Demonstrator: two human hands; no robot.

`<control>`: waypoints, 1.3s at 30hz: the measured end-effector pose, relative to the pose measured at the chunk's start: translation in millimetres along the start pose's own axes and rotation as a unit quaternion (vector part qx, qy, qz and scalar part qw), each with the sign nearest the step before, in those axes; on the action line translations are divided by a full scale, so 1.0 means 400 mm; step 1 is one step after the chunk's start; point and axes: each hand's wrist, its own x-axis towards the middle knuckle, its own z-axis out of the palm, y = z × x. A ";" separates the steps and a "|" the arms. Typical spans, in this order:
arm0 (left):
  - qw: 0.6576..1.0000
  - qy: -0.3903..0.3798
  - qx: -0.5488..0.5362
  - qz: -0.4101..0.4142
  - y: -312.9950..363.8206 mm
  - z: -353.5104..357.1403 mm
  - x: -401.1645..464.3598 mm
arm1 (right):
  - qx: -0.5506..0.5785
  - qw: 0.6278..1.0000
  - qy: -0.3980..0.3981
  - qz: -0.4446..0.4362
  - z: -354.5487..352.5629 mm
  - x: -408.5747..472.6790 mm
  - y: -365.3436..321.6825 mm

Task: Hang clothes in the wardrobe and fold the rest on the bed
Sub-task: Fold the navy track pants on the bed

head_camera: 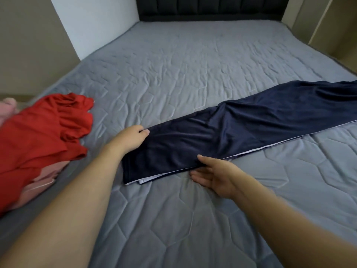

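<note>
Navy trousers [241, 130] on bed [173, 74], left hand [131, 140] pinching end, right hand [212, 176] pinching edge

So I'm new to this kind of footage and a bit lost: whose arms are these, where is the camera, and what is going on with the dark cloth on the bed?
There is no machine here. The single picture comes from a wide-angle camera worn on a person's head, looking forward and down, so the two bare arms reaching in from the bottom are that person's own.

The surface is a bed with a grey quilted cover and a dark headboard at the far end. Across it lies a long navy garment, folded lengthwise into a strip, with a white edge showing along its near side.

The left hand grips the near end of the strip. The right hand takes its lower edge, thumb on top and fingers below.

At the left sits a pile: a red garment on top of pink clothes.
</note>
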 end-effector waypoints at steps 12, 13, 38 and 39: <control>0.789 -0.130 -0.569 -0.189 -0.016 -0.052 -0.147 | -0.015 0.996 -0.051 0.078 0.103 -0.006 0.054; 0.793 -0.134 -0.562 -0.195 -0.010 -0.045 -0.151 | -0.068 0.992 -0.052 0.095 0.097 -0.016 0.046; 0.858 0.033 -0.476 -0.190 -0.043 -0.026 -0.151 | -0.861 0.291 0.011 -0.416 0.006 -0.011 -0.009; 0.855 0.041 -0.485 -0.182 -0.041 -0.026 -0.149 | -0.856 0.289 0.003 -0.428 0.029 -0.014 0.001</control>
